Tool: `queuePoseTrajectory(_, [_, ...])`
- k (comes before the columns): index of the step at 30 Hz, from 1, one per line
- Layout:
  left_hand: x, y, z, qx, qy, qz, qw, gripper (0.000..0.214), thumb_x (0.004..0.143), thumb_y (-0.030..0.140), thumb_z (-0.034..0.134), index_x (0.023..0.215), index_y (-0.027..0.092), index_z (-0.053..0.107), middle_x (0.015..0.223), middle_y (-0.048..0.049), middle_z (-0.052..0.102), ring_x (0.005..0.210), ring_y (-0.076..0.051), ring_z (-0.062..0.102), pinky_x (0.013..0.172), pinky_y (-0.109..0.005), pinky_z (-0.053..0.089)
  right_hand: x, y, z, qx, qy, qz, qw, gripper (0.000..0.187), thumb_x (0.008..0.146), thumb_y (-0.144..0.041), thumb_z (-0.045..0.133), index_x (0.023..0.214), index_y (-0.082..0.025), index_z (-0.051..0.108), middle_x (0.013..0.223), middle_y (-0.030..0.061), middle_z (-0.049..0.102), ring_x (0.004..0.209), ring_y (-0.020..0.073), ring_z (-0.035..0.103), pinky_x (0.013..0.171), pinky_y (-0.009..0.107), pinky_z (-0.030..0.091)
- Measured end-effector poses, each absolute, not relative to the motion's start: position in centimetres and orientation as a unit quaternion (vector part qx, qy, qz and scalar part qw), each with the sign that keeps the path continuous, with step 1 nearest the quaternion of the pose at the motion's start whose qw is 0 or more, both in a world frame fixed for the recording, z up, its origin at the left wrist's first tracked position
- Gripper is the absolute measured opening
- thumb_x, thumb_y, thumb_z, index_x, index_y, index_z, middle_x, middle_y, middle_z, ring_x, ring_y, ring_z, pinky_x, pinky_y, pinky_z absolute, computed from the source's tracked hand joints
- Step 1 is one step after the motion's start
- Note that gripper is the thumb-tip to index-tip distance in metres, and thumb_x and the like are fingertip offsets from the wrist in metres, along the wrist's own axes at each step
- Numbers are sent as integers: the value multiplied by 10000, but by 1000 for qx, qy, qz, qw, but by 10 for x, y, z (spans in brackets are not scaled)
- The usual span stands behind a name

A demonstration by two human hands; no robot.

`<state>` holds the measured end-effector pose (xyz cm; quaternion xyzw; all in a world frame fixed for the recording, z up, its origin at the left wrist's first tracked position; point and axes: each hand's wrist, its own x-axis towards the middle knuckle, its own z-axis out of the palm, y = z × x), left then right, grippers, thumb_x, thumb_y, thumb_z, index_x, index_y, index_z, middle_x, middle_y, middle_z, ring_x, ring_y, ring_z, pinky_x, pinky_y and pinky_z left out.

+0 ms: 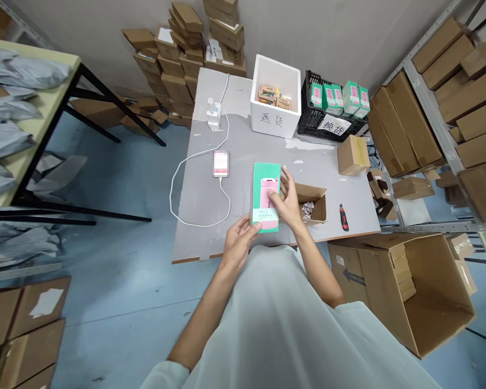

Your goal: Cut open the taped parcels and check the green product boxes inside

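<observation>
A green product box (266, 186) with a pink bottle-like picture on its front is held up over the table's near edge. My left hand (240, 237) grips its lower left corner, thumb on the front. At its right side, my right hand (287, 199) holds it with the thumb across the printed face and fingers around the edge. Behind my right hand lies an opened cardboard box (318, 202) with crumpled paper (308, 208) inside. Off to the right on the table is a red and black utility knife (344, 218).
A phone (221, 163) on a white cable lies left on the grey table (198, 189). At the back stand a white foam box (272, 120) and a black crate (308, 121) with several green boxes. A small carton (353, 155) sits right; a large open carton (364, 270) stands below.
</observation>
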<state>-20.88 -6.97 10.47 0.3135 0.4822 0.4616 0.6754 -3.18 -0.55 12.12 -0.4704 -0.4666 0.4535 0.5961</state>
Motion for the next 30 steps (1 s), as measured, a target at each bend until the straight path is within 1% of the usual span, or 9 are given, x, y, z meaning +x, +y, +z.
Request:
queuePoseTrajectory(3, [-202,-71,100,360,538,501,574,774,689,554,1068,1315,203,778,1416,-161,829,1386,-383,776,1134,-496,672,-41,-10,118,-489,-455,442,599,1180,866,-759,935,1816,-348,367,1858,172,461,1667,351,556,1376,570,510])
queuePoseTrajectory(6, [-197,-77,99,409,571,518,489,822,686,509,1062,1380,216,733,1440,-148,794,1372,-360,764,1084,-462,688,-53,-11,115,-500,-472,401,605,1148,929,-749,882,1837,-318,328,1868,174,453,1697,330,522,1427,557,446])
queuePoseTrajectory(8, [-197,-80,98,429,568,522,470,843,676,512,1070,1387,229,715,1466,-147,768,1426,-363,726,1051,-430,691,-57,-10,113,-499,-477,376,618,1096,969,-738,841,1837,-312,325,1855,169,479,1693,313,528,1436,540,434])
queuePoseTrajectory(11, [-205,-80,98,412,522,517,539,783,716,567,1052,1343,245,713,1492,-151,757,1488,-378,695,1055,-424,688,-53,-8,107,-477,-469,383,636,1072,971,-726,832,1827,-315,334,1788,172,557,1587,310,638,1384,520,504])
queuePoseTrajectory(15, [-216,-75,99,327,437,459,701,720,771,618,1012,1316,214,772,1388,-169,829,1388,-415,771,1111,-532,680,-41,-5,97,-445,-454,422,646,1085,918,-730,881,1782,-307,381,1626,168,690,1474,330,719,1313,533,569])
queuePoseTrajectory(19, [-216,-74,100,307,428,434,731,763,719,599,1068,1302,185,800,1325,-184,860,1287,-423,819,1093,-566,689,-35,-5,94,-429,-449,457,636,1082,910,-745,887,1778,-328,394,1593,149,723,1425,336,744,1280,541,590])
queuePoseTrajectory(22, [-211,-74,96,303,458,455,701,803,682,586,1093,1311,199,777,1405,-184,836,1323,-408,807,1084,-538,695,-34,-5,95,-435,-452,471,620,1144,905,-777,879,1819,-343,346,1679,155,671,1508,346,698,1304,563,574])
queuePoseTrajectory(26, [-204,-73,87,335,516,505,606,796,662,521,1095,1314,217,756,1422,-162,813,1410,-372,760,1147,-492,670,-37,-7,100,-462,-448,458,614,1307,868,-799,909,1879,-336,223,1844,180,492,1660,355,578,1370,575,519])
queuePoseTrajectory(30, [-198,-76,84,394,562,525,503,768,686,466,1048,1343,227,730,1419,-151,782,1376,-352,756,1040,-448,704,-48,-9,107,-495,-463,419,604,1348,882,-777,916,1900,-323,159,1909,175,387,1743,357,478,1460,600,391])
